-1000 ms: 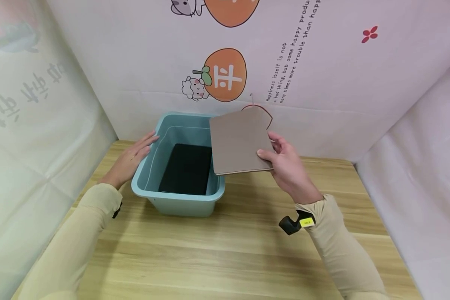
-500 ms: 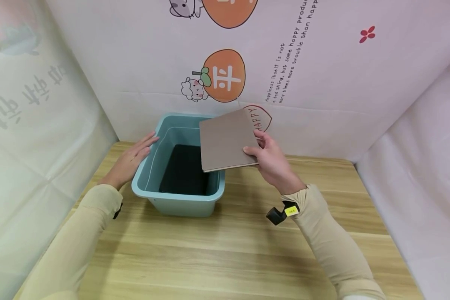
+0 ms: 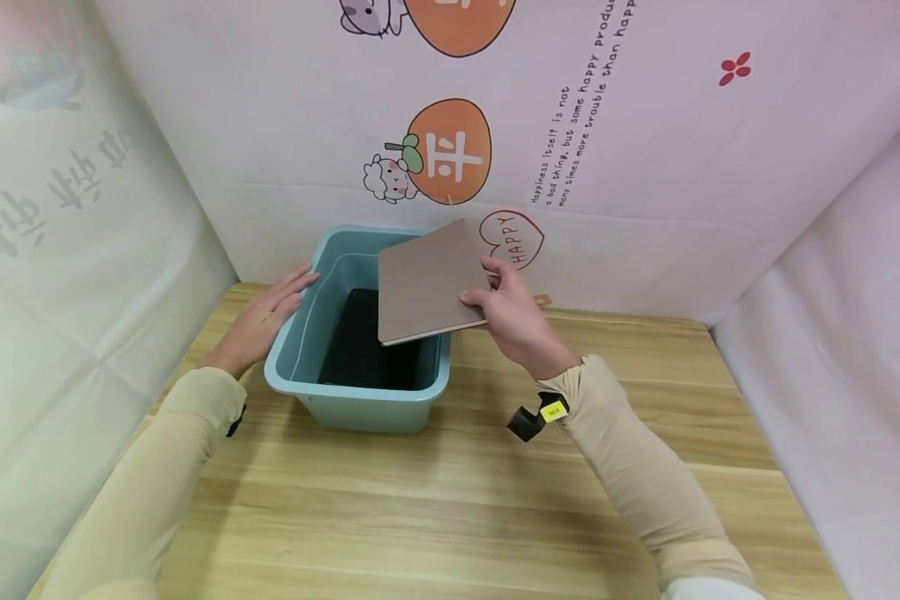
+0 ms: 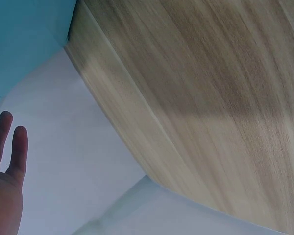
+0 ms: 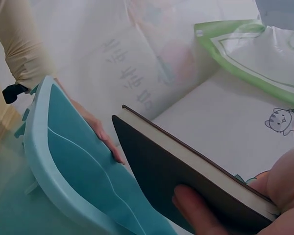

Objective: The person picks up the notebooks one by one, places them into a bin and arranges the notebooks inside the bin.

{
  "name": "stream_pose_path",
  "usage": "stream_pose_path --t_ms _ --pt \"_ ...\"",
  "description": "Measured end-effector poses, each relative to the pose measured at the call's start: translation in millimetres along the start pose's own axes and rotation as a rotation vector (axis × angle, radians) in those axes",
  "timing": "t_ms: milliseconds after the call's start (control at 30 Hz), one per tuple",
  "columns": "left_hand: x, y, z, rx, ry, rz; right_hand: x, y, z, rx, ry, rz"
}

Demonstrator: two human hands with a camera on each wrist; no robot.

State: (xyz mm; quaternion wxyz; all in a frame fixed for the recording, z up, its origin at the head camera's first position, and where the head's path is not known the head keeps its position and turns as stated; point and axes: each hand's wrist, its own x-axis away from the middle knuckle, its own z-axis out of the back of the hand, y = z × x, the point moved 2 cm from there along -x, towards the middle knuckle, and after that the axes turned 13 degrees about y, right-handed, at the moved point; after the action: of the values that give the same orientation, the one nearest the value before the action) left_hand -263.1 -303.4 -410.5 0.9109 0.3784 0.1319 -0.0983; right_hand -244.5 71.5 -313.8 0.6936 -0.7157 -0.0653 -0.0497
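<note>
A brown hardcover notebook (image 3: pixel 427 283) is pinched at its right edge by my right hand (image 3: pixel 521 321), thumb on top and fingers beneath. It tilts above the right side of a light blue plastic bin (image 3: pixel 367 393). In the right wrist view the notebook's (image 5: pixel 186 166) page edges and dark underside show. A black flat rectangular thing (image 3: pixel 363 350) lies on the bin's floor, partly hidden by the notebook. My left hand (image 3: pixel 258 321) rests on the bin's left rim with its fingers straight; two of its fingers (image 4: pixel 18 152) show in the left wrist view.
The bin stands on a wood-grain table (image 3: pixel 420 517) near the back. A white printed cloth (image 3: pixel 630 150) hangs behind the table, and plain-looking cloth walls flank both sides. A black wrist camera (image 3: pixel 528 422) sits on my right sleeve.
My right hand has carried the notebook leftward, further over the bin, tilting it a little more. More of the heart print on the back cloth shows. The left hand keeps its place.
</note>
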Motion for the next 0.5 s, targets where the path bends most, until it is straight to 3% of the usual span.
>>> stream_pose_path --t_ms 500 --pt "-0.1 -1.6 0.1 -0.013 -0.004 -0.006 -5.5 -4.4 -33.5 0.03 0.027 -0.034"
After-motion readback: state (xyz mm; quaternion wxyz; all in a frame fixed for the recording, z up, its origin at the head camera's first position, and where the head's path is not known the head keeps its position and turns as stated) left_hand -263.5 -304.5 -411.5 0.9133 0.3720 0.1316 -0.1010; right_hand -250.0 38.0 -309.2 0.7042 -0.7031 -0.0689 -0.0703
